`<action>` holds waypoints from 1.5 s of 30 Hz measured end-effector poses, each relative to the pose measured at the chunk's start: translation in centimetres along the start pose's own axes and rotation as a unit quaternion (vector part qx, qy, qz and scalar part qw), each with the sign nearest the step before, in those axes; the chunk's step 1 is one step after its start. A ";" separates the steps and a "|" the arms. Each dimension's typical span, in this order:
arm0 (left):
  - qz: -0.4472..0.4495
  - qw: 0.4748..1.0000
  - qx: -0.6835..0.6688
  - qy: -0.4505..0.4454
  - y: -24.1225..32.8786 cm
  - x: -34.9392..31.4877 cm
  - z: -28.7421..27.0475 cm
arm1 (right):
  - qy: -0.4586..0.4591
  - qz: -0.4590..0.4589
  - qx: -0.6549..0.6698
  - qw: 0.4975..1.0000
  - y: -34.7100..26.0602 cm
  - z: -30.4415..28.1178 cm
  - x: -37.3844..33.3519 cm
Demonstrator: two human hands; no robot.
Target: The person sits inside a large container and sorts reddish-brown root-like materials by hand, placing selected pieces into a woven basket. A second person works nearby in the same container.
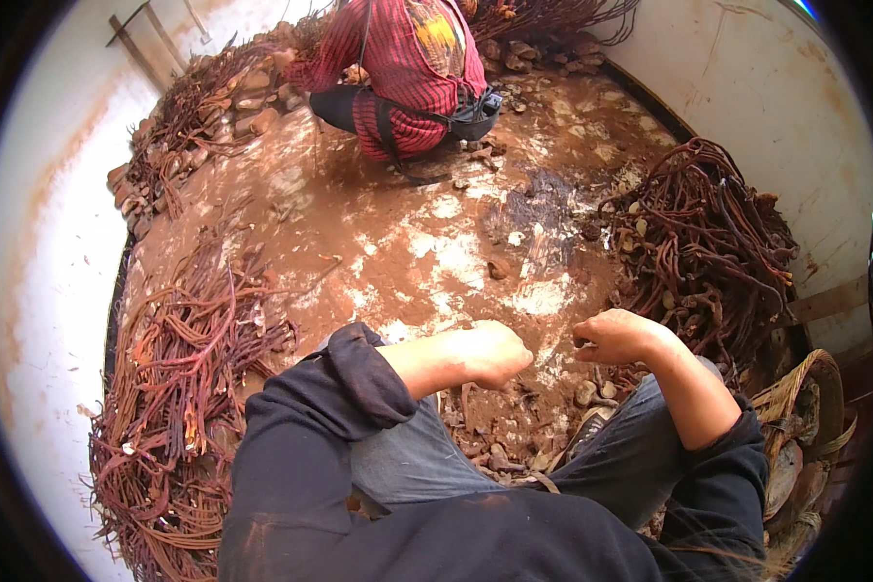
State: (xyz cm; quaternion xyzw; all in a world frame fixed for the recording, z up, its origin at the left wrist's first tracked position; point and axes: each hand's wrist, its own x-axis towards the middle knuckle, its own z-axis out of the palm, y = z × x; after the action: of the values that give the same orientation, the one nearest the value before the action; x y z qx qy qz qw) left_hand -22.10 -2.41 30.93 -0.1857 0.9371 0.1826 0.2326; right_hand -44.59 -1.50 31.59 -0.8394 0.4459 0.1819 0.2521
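Hovering near your knees [623,424], your left hand [500,355] is curled, its grip hidden; your right hand [613,337] is half open, nothing visible in it. Below both, drab brown chunks [500,458] lie ungathered. Dusty red-brown roots [713,228], long and tangled, seem already heaped: right of your right hand, left of your left.

It's a head-worn fisheye, pretty close, aimed down over the left hand [500,354] and right hand [619,337], floor [359,254] beyond.
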 end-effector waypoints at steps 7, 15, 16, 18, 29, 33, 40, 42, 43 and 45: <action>-0.002 1.000 0.013 0.012 0.0 0.5 0.4 | 0.019 -0.013 0.014 1.000 0.3 0.4 0.0; 0.000 0.999 0.045 0.003 0.2 1.5 1.1 | 0.029 -0.010 0.006 1.000 -0.4 0.4 -0.2; 0.008 0.999 0.039 0.007 0.2 1.3 1.0 | 0.032 -0.015 0.009 0.999 -0.4 0.5 -0.1; 0.000 0.999 0.034 0.012 0.4 1.1 1.1 | 0.036 -0.019 0.019 0.999 -0.2 0.8 -0.1; -0.176 0.911 -0.119 0.353 -4.3 -8.0 -6.0 | 0.029 0.001 0.015 0.999 0.4 0.4 -0.5; -0.204 0.930 -0.160 0.262 -6.7 -10.4 -4.7 | 0.019 0.000 0.000 1.000 0.1 0.3 0.1; -0.152 0.937 -0.213 0.233 -6.1 -10.1 -4.8 | 0.037 -0.002 0.009 0.999 -0.2 0.4 1.2; -0.151 0.949 -0.071 0.267 -5.7 -9.6 -4.4 | 0.006 0.050 -0.002 0.999 -0.5 1.0 3.3; -0.126 0.944 0.021 0.305 -5.1 -9.2 -3.3 | 0.046 0.035 -0.001 0.998 -0.1 1.9 4.4; 0.016 0.925 0.011 0.380 -3.4 -7.7 -0.5 | 0.070 -0.005 -0.032 0.997 1.5 4.6 8.0</action>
State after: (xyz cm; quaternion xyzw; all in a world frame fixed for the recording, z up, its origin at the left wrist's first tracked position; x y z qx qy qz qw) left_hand -14.52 -3.50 34.36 -0.2241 0.9598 0.0920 -0.1419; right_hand -41.96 -4.78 23.28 -0.8599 0.4525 0.1356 0.1936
